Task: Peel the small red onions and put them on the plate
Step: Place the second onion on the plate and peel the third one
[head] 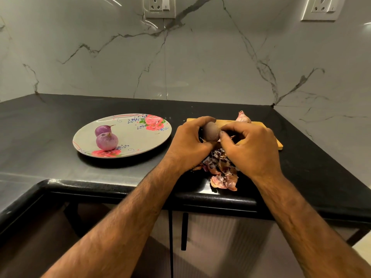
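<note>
Left hand point(189, 140) gripped small onion point(210, 131) above wooden board point(267, 135); right hand point(251, 146) pinched at its skin. Two peeled onions point(106, 141) sat touching on floral plate point(140, 137). Peel pile point(221, 173) lay on black surface point(50, 121) near edge.

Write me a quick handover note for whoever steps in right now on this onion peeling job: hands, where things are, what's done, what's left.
Left hand grips a small onion over the cutting board. Right hand pinches the skin at that onion's end.
On the plate: the far onion and the near onion, both peeled.
Peels are heaped on the counter near its front edge.
Done: two onions peeled and plated.
Left: finish peeling the held onion and plate it. A pinkish piece at the board's far edge may be another onion or just skin; check it.
</note>
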